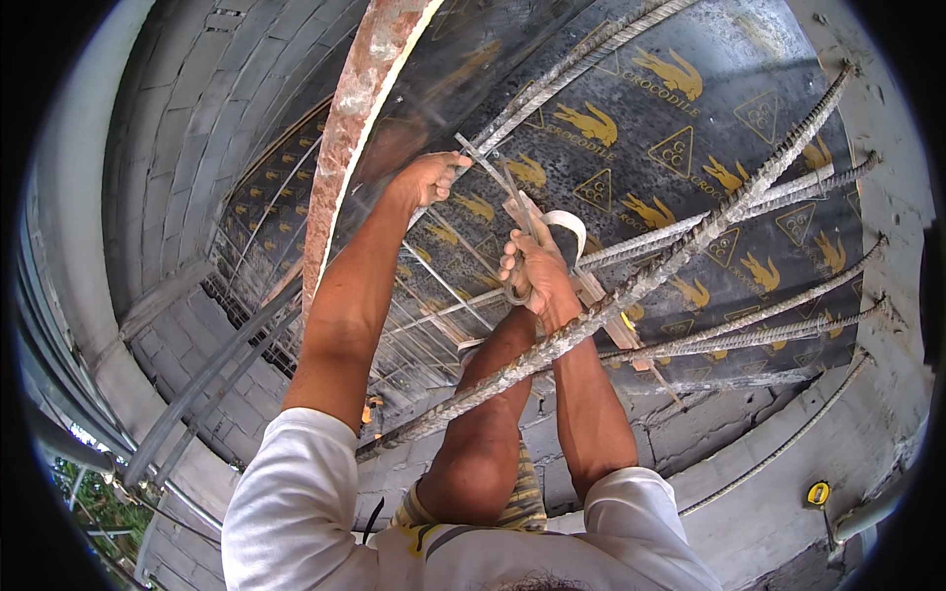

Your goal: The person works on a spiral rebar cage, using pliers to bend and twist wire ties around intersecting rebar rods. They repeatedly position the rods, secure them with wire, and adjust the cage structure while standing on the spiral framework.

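My left hand [434, 178] is closed at the lower end of a diagonal ribbed steel bar [552, 83], its fingers beside a short, flat grey metal strip [480, 158]. To its right and nearer me, my right hand [533, 264] wraps around a slim grey metal tool [519, 205]. The tool's upper end reaches toward the strip; a curved end shows below my fingers, but its exact kind is unclear. A white curved band [568, 228] shows just behind that hand. My bent leg [483, 443] is below, between my forearms.
Thick ribbed bars [690, 236] cross in front of black printed formwork panels [759, 118]. A rusty, pale-edged beam [347, 128] rises by my left arm. Wooden battens [611, 310] lie beneath. Grey pipes [212, 379] run left; a yellow tape measure [818, 493] sits at right.
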A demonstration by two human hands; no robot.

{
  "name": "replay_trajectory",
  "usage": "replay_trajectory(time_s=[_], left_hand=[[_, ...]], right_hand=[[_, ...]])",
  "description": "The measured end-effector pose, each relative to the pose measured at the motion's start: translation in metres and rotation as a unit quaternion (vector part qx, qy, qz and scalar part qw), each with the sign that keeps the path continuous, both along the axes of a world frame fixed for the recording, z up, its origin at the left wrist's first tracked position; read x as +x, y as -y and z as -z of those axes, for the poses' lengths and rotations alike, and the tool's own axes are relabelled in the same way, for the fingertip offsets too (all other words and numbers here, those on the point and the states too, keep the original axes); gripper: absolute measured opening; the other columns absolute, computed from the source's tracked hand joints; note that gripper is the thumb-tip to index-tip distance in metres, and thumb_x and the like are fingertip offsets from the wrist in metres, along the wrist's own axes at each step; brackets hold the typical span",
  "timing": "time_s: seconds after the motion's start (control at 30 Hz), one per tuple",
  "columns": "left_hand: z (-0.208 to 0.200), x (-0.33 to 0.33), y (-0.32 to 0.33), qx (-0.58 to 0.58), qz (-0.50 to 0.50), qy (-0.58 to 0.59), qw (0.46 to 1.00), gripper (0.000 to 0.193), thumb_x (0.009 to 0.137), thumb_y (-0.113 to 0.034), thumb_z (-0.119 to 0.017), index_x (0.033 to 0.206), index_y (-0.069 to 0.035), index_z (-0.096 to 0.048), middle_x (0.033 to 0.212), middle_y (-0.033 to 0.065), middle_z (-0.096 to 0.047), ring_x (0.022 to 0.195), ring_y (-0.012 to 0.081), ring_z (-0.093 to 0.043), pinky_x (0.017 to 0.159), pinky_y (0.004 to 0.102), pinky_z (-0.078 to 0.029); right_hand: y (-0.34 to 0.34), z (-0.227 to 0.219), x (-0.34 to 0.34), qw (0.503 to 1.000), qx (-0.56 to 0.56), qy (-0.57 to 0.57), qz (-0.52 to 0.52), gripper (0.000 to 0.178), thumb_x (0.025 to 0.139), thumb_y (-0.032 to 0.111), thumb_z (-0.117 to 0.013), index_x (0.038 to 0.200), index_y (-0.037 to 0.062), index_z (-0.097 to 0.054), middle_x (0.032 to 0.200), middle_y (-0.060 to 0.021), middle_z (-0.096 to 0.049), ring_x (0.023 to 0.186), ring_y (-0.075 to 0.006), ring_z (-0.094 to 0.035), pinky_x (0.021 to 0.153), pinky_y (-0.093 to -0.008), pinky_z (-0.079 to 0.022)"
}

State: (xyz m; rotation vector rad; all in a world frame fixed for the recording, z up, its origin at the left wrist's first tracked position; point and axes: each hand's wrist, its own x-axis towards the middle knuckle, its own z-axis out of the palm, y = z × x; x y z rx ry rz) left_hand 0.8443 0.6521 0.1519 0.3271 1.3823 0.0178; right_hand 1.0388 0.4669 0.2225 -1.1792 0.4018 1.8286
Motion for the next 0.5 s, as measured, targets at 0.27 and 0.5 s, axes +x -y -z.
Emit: replay_trajectory(time_s=[0.27,0.5], left_hand=[[-0.006,0.003,0.007,0.132,0.192,-0.164,0.959,0.030,0.103,-0.022,-0.049,0.120,-0.006,-0.069,0.084,0.0046,-0.072,0.061,0.0133,-0.063,0.056,0.0257,-0.049],[0.002,0.027,0.007,0.333,0.417,-0.372,0.759,0.027,0.094,-0.022,-0.057,0.103,-0.003,-0.074,0.087,0.0156,-0.076,0.074,0.0219,-0.073,0.064,0.0320,-0.056]], right_hand=[[0.008,-0.001,0.014,0.996,-0.014,-0.083,0.002,0.068,0.102,0.007,-0.057,0.158,0.0178,-0.021,0.084,-0.0108,-0.057,0.058,-0.0207,-0.055,0.049,-0.0413,-0.047],[-0.006,-0.033,0.010,0.997,0.025,-0.034,-0.072,0.070,0.103,0.006,-0.055,0.160,0.0202,-0.018,0.081,-0.0068,-0.053,0.058,-0.0147,-0.051,0.052,-0.0357,-0.047]])
